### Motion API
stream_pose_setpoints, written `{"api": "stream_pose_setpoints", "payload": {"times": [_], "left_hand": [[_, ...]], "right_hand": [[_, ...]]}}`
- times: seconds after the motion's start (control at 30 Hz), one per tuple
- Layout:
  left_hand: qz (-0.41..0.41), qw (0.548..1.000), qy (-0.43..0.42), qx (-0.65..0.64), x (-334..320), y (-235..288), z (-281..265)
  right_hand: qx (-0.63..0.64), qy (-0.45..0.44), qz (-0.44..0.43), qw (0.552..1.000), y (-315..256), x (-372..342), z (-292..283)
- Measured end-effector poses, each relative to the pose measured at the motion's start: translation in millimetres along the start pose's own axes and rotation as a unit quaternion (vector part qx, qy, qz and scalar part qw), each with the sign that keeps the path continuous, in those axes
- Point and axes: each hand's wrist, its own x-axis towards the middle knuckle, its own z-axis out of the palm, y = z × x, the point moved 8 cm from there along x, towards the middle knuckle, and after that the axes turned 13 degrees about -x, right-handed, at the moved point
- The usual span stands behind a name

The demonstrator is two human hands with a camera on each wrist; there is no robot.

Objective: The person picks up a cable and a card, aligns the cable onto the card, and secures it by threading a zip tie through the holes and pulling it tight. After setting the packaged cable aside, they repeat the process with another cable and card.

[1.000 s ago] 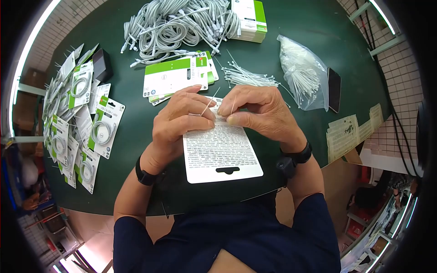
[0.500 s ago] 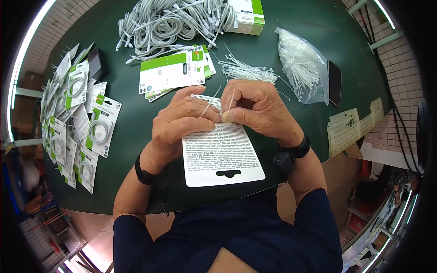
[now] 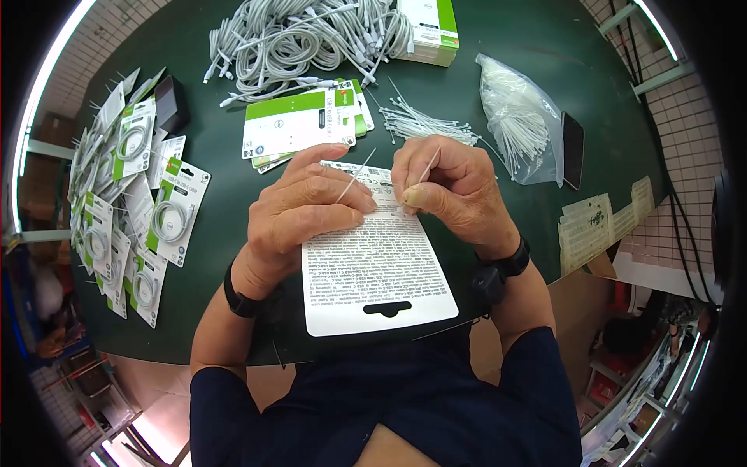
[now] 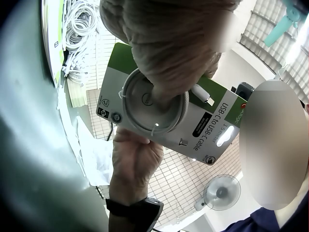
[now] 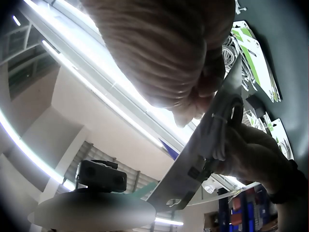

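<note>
My left hand (image 3: 299, 202) grips a white packaging card (image 3: 381, 265), its printed back facing up and hanger slot toward my body. On the card's underside, the left wrist view shows a coiled white USB-C cable (image 4: 182, 108) against the green and white front, with left fingers reaching inside the coil. One white cable tie (image 3: 355, 177) sticks up beside the left fingers. My right hand (image 3: 451, 187), at the card's right edge, pinches a second tie (image 3: 429, 163) between thumb and forefinger; its lower end is hidden by the fingertips.
Ahead lie a heap of white cables (image 3: 303, 47), a stack of cards (image 3: 428, 35), several loose cards (image 3: 288, 128) and loose cable ties (image 3: 424, 123). Right: a bag of ties (image 3: 517, 124) and a phone (image 3: 572, 152). Left: a pile of carded cables (image 3: 132, 202).
My right hand has shifted right, away from the left fingers, still pinching the tie. The left hand and card have moved slightly left and closer to my body.
</note>
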Motion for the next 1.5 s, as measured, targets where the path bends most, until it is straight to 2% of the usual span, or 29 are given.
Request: {"api": "stream_pose_setpoints", "payload": {"times": [0.07, 0.23, 0.33, 0.5, 0.63, 0.77, 0.83, 0.87, 0.9, 0.93, 0.97, 1.0, 1.07, 1.1, 1.2, 1.27, 1.37, 1.5], "left_hand": [[-0.002, 1.000, 0.003, 0.000, 1.5, 1.1, -0.4], [-0.005, 1.000, -0.004, -0.004, 1.9, 0.6, 2.7], [-0.008, 1.000, -0.017, -0.012, 2.8, 2.4, 7.3], [0.002, 0.999, -0.029, -0.021, 1.8, 2.5, 13.3], [0.004, 1.000, -0.011, -0.018, -1.4, 1.1, 16.9], [-0.002, 1.000, -0.005, -0.007, -1.6, -2.5, 16.4], [-0.001, 1.000, -0.008, -0.002, -4.5, -7.3, 18.8], [-0.031, 0.998, 0.031, -0.045, -10.1, -18.1, 17.0], [-0.061, 0.992, 0.071, -0.087, -12.6, -27.0, 15.3], [-0.090, 0.981, 0.111, -0.128, -13.9, -33.7, 11.6], [-0.086, 0.982, 0.111, -0.124, -14.6, -32.2, 12.2], [-0.169, 0.954, 0.180, -0.173, -22.3, -45.1, 6.9], [-0.322, 0.854, 0.311, -0.265, -41.9, -67.9, 1.1], [-0.317, 0.855, 0.314, -0.263, -41.1, -69.0, -1.6], [-0.353, 0.800, 0.350, -0.336, -51.8, -84.4, -0.1], [-0.350, 0.796, 0.355, -0.344, -52.2, -85.5, -0.1], [-0.346, 0.786, 0.364, -0.361, -54.4, -86.2, 2.7], [-0.341, 0.795, 0.354, -0.354, -52.5, -86.3, 4.6]], "right_hand": [[0.006, -0.007, -0.021, 1.000, -1.7, -0.1, 0.5], [0.009, -0.007, -0.004, 1.000, 0.9, 0.0, -0.6], [-0.046, -0.019, -0.029, 0.998, -1.5, 0.4, 1.0], [-0.039, -0.011, -0.025, 0.999, -3.3, 1.6, 2.9], [-0.096, -0.043, -0.086, 0.991, -7.9, 3.0, 8.6], [-0.127, -0.013, -0.057, 0.990, -4.6, 2.6, 4.8], [-0.056, 0.040, 0.014, 0.998, 6.4, 1.0, -3.1], [-0.019, 0.065, 0.049, 0.996, 11.9, 0.8, -6.9], [-0.020, 0.065, 0.045, 0.997, 10.7, 2.6, -8.0], [0.016, 0.122, 0.054, 0.991, 12.0, 3.0, -18.8], [0.052, 0.177, 0.063, 0.981, 13.9, 2.6, -28.9], [0.088, 0.230, 0.072, 0.967, 16.3, 1.8, -38.0], [0.049, 0.209, 0.068, 0.974, 13.3, 2.4, -34.3], [0.010, 0.193, 0.069, 0.979, 12.7, 0.6, -30.5], [-0.051, 0.155, 0.062, 0.985, 21.2, 1.7, -22.9], [-0.090, 0.116, 0.054, 0.988, 26.2, 3.1, -15.4], [-0.082, 0.119, 0.077, 0.987, 30.2, 2.9, -14.7], [-0.065, 0.094, 0.115, 0.987, 33.2, 6.4, -7.4]]}}
